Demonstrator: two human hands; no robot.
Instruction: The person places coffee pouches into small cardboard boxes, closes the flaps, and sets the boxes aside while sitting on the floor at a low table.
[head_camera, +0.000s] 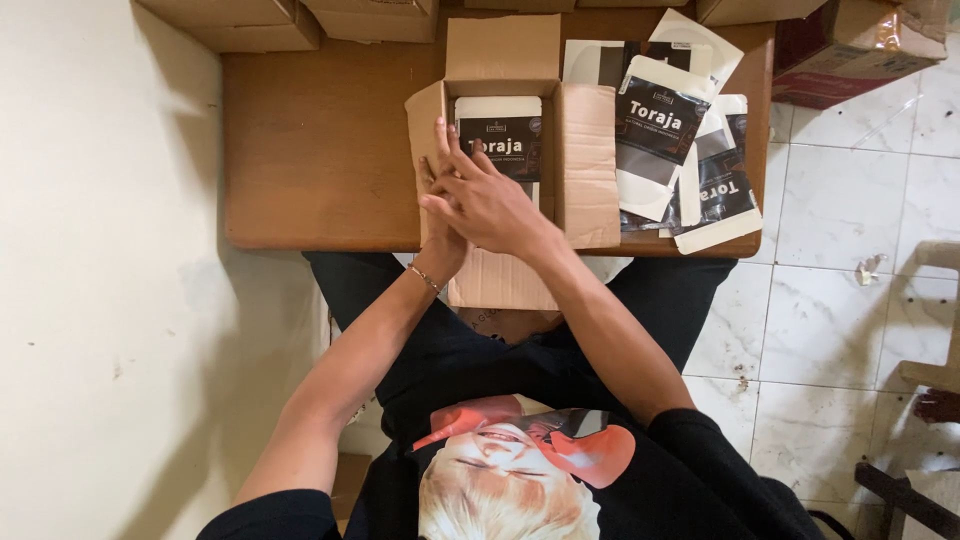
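An open cardboard box (585, 165) sits on a small wooden table (320, 150), its flaps spread out. Inside it lies a flat white and black pouch (500, 125). My right hand (485, 195) reaches across the box, fingers spread, pressing on the left flap and the pouch edge. My left hand (440, 240) lies mostly under the right one, against the same left flap; a thin bracelet circles its wrist. Neither hand clearly grips anything.
A loose pile of similar white and black pouches (680, 150) lies on the table right of the box. Cardboard boxes (260, 25) line the far edge, another (860, 45) at the upper right. White wall on the left, tiled floor (850, 330) on the right.
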